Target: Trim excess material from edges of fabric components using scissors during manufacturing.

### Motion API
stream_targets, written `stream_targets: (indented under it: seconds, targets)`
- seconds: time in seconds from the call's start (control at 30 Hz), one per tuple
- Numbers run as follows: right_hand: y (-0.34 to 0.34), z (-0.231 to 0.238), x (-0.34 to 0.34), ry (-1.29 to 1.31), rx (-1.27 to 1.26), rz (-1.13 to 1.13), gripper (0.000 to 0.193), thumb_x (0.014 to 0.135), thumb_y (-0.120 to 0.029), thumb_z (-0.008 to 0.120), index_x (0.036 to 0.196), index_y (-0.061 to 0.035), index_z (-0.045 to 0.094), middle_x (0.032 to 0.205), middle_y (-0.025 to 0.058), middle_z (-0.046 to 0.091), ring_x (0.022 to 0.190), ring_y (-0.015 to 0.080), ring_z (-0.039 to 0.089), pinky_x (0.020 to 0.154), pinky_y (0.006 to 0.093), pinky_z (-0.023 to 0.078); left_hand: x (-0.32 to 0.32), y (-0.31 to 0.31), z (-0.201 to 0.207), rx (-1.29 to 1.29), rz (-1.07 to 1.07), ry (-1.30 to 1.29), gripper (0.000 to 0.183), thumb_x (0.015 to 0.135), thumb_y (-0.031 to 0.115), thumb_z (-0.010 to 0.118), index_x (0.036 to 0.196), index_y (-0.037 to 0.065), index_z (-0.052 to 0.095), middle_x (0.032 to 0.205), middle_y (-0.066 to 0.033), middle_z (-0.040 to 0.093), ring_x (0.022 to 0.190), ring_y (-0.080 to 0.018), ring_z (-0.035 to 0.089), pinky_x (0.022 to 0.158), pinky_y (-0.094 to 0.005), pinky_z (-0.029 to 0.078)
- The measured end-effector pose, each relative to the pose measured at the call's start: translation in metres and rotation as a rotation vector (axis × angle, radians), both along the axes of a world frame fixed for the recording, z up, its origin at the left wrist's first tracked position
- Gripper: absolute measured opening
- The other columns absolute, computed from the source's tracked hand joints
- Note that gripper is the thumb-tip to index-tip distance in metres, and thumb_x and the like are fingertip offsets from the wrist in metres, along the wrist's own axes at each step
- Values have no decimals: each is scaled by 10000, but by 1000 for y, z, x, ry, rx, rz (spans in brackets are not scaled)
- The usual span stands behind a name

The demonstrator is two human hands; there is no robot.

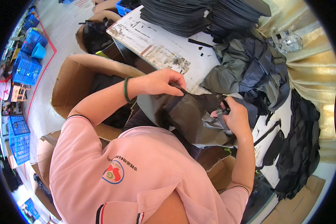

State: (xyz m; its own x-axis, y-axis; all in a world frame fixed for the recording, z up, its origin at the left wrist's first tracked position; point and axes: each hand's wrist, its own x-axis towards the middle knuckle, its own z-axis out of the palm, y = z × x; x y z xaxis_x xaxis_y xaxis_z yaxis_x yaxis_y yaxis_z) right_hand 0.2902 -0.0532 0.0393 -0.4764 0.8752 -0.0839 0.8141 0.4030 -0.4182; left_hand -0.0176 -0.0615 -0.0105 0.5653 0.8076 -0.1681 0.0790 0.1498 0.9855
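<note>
Between my hands, in front of my body, hangs a thin, dark, slightly shiny sheet [190, 115] that looks like coated fabric. My left hand [160, 83] is closed, pinching the sheet's upper edge between thumb and fingers. At the sheet's right end my right hand [236, 115] is closed around a small dark object [225, 107] with glinting parts. Fingers hide much of that object, so its exact kind is unclear. The sheet's lower part drapes toward my lap, over a cardboard box [222, 170].
A worn white table [149, 41] bears tall stacks of black cut pieces [179, 16], a crumpled dark fabric heap [246, 67] and black strips. Black pieces [298, 149] hang at its right. Cardboard boxes [69, 87] stand left; blue crates [28, 69] line the far left.
</note>
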Motion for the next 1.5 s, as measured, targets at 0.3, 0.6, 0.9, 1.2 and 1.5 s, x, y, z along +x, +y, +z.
stream_targets:
  seconds: [0.3, 0.6, 0.9, 1.2, 1.5]
  targets:
    - [-8, -74, 86, 309, -322, -163, 287, 713, 0, 773, 889, -23, 547, 810, 23, 581, 756, 107, 513, 716, 253, 439, -53, 34, 28, 199, -65, 76, 110, 794, 12, 681, 891, 22, 631, 847, 24, 611, 811, -56, 537, 746, -215, 437]
    - [-27, -38, 65, 448, -418, -233, 237, 738, 33, 724, 861, -14, 527, 801, 39, 583, 779, 103, 567, 743, 253, 465, -1, 48, 6, 905, 53, 522, 196, 758, 138, 708, 918, 62, 624, 908, -132, 620, 914, -357, 567, 818, -421, 449]
    - [-40, -32, 65, 596, -385, -236, 209, 760, 51, 700, 850, -31, 530, 778, 2, 571, 736, 73, 528, 687, 232, 445, 113, 14, -21, 961, -264, 420, 288, 735, 232, 754, 916, 63, 606, 914, -97, 611, 903, -313, 579, 815, -422, 442]
    - [-54, -35, 81, 548, -342, -323, 213, 768, 51, 707, 866, -12, 529, 789, 21, 597, 759, 77, 555, 700, 247, 483, 92, 21, -33, 573, -388, 435, 244, 732, 193, 759, 840, 55, 589, 810, -103, 616, 778, -286, 599, 682, -381, 467]
    - [-54, -17, 66, 53, -54, -125, 407, 666, -272, 832, 849, -28, 563, 705, 108, 603, 680, 264, 613, 641, 339, 481, 81, 21, -25, 199, -354, 220, 209, 778, 130, 751, 850, 18, 590, 758, -26, 606, 712, -107, 544, 666, -269, 465]
